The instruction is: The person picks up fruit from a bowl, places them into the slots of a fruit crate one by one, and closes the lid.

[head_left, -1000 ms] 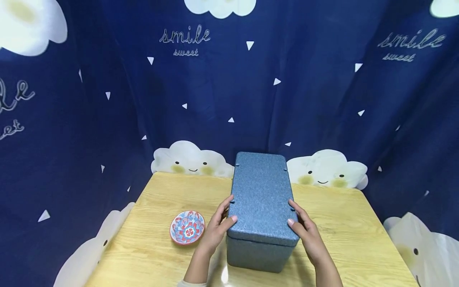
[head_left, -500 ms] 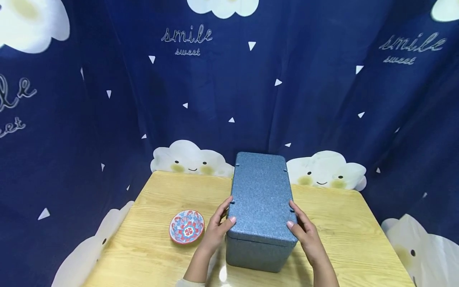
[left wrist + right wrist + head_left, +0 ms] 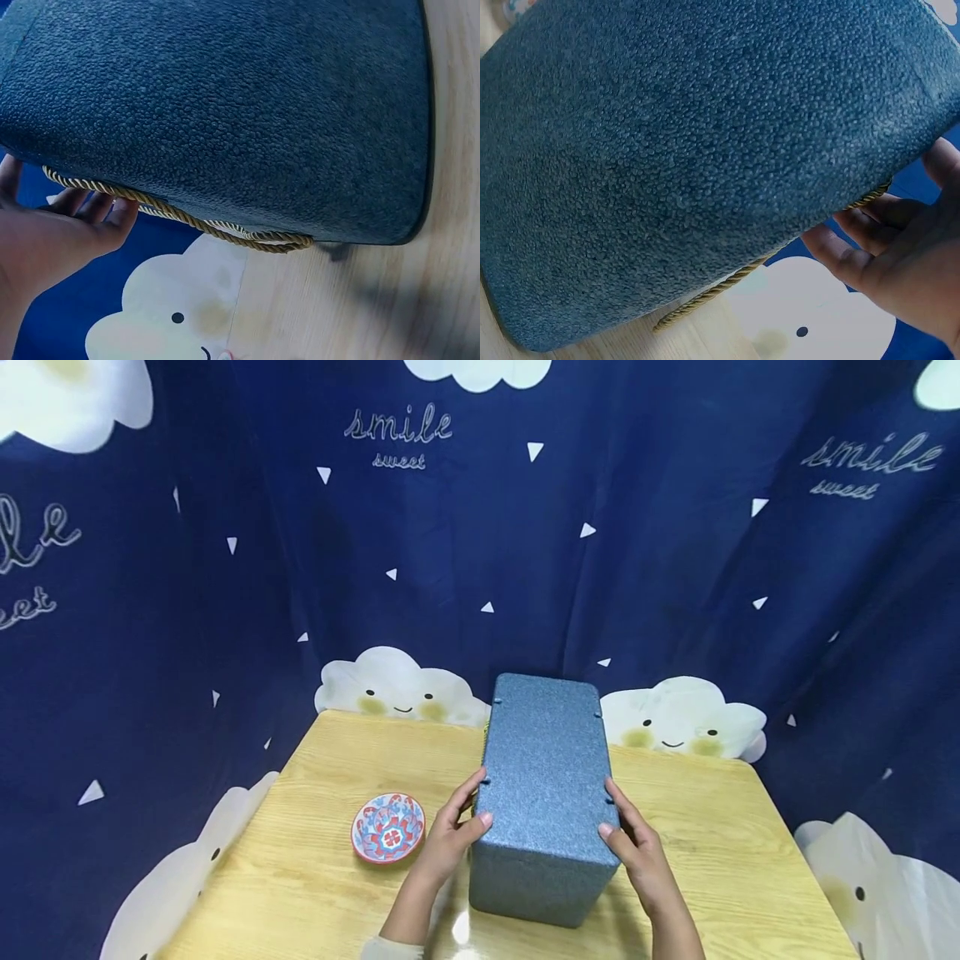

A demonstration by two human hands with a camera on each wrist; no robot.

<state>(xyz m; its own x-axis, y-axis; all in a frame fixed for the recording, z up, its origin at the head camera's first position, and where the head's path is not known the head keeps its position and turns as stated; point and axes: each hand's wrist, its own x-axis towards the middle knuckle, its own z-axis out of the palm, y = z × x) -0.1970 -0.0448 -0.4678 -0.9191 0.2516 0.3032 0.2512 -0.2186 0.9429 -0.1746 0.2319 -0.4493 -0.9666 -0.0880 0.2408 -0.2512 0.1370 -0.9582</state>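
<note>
A tall blue textured box (image 3: 536, 885) stands on the table, its flat lid (image 3: 551, 760) on top. My left hand (image 3: 447, 839) holds the lid's left edge, thumb over the near corner and fingers along the side. Opposite it, my right hand (image 3: 641, 852) holds the right edge in the same way. A gold twisted cord (image 3: 217, 229) hangs along the box's side in the left wrist view, close to the left fingertips. On the other side, another stretch of gold cord (image 3: 712, 292) runs near the right fingers. The box's inside is hidden.
A small dish with a red and blue flower pattern (image 3: 387, 828) lies on the wooden table (image 3: 712, 860), left of the box. Behind and around the table hangs a dark blue curtain (image 3: 450, 527) with cloud prints.
Both hands keep their hold on the lid's edges. The seam beneath the lid's front edge, visible earlier, now barely shows. The whole view has shifted slightly.
</note>
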